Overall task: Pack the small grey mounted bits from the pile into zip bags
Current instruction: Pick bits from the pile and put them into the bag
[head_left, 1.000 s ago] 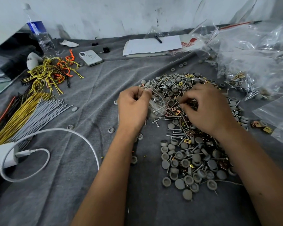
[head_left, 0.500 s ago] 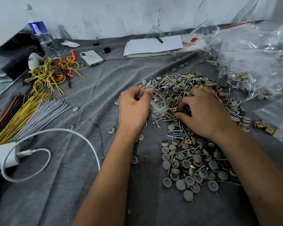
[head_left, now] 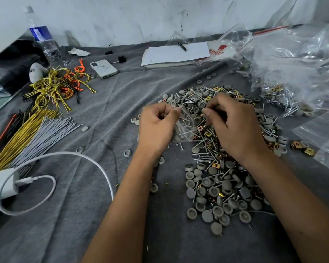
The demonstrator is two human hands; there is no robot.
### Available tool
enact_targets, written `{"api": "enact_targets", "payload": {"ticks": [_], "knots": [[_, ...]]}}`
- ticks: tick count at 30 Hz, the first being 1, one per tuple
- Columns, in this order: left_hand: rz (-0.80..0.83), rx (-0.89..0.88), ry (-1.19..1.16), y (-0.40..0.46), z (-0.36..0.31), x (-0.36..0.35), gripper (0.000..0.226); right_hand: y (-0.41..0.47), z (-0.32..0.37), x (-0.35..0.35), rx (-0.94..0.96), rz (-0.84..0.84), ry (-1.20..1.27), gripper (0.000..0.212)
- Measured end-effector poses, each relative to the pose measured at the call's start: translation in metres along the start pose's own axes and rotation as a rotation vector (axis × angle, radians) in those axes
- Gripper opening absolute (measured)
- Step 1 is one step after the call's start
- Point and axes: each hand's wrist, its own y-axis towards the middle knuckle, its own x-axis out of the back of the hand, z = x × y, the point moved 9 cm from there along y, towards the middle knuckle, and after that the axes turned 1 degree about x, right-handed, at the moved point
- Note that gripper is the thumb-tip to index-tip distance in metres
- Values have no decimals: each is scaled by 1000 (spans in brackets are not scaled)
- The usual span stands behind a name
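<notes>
Bag [head_left: 185, 126] pinched in left hand [head_left: 157, 128], beside pile [head_left: 217, 179]

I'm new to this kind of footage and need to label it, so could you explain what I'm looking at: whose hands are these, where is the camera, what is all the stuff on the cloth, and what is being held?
There is no machine here. A person wears a camera on the head, so the view looks down over both forearms.

The left hand pinches a small clear zip bag that already holds a few screws and a grey piece. The right hand is curled beside the bag's mouth, above the pile; whether it holds a piece cannot be told.

The pile lies on a grey cloth and mixes grey round caps, screws and small brass-coloured clips.

Further left lie bundles of coloured wires, a white charger cable, a phone and a water bottle. At the back is a notepad; on the right, bigger clear bags.
</notes>
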Motion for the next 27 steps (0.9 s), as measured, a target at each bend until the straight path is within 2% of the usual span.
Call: {"api": "enact_targets", "payload": {"ticks": [4,10,17,24,27], "knots": [[101,-5,-22,-5,-3,-11,34,-2,6,-6,49,43,78,6],[61,47,-92,1,5,-10,31,-4,11,-10,105,73,100,21],[107,100,-184,0,9,-16,41,-4,11,-10,98,40,147,19],[-7,152,-250,-1,7,-1,46,-1,-4,11,26,-136,92,8],[-58,179,-307,-2,7,4,46,0,-12,3,-13,-35,-43,10]]}}
